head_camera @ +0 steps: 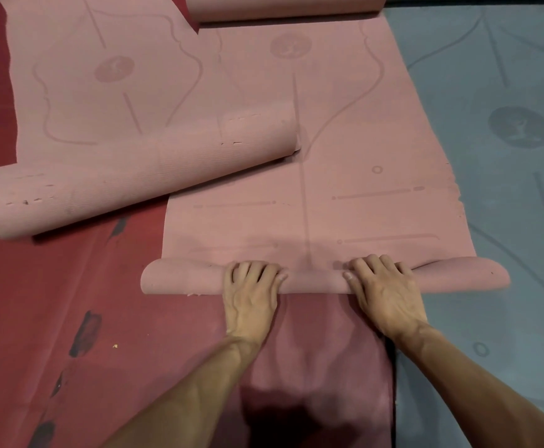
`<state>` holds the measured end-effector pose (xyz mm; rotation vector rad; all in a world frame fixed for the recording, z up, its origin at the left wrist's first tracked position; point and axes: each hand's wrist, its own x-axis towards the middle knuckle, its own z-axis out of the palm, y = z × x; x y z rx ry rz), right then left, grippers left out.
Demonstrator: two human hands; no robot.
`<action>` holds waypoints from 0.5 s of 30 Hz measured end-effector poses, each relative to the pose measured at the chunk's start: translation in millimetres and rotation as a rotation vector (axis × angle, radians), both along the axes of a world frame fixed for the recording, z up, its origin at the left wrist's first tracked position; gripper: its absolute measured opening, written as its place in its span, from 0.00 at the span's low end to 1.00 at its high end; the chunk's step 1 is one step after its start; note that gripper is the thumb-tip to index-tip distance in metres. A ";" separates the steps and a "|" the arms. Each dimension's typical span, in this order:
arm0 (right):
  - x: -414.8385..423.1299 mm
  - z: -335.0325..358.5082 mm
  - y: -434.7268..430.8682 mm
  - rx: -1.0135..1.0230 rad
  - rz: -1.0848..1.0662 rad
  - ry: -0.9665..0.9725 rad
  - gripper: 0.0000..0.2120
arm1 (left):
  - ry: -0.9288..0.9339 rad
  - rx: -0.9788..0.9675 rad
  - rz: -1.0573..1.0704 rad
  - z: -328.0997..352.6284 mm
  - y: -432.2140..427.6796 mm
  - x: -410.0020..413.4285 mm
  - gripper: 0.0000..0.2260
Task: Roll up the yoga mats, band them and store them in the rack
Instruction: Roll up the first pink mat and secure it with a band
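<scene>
A pink yoga mat (345, 130) lies flat ahead of me, with its near end curled into a thin roll (316, 281). My left hand (251, 292) lies over that roll left of centre, its fingers curled over the top. Over the roll right of centre lies my right hand (383, 289), gripping it the same way. A second pink mat (108, 76) lies to the left, its near end in a thicker loose roll (128, 179) that overlaps the first mat's left edge. The far end of the mat I hold also curls up (283, 6).
A dark red mat (134, 318) with black marks covers the floor under my arms and to the left. A grey-blue mat (497, 156) lies flat along the right side. No bands or rack are in view.
</scene>
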<state>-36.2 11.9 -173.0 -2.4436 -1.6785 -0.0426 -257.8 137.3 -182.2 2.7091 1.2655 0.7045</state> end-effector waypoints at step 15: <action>-18.3 10.4 -5.2 0.114 -0.173 -0.035 0.16 | 0.290 -0.074 -0.097 -13.9 16.9 -7.1 0.21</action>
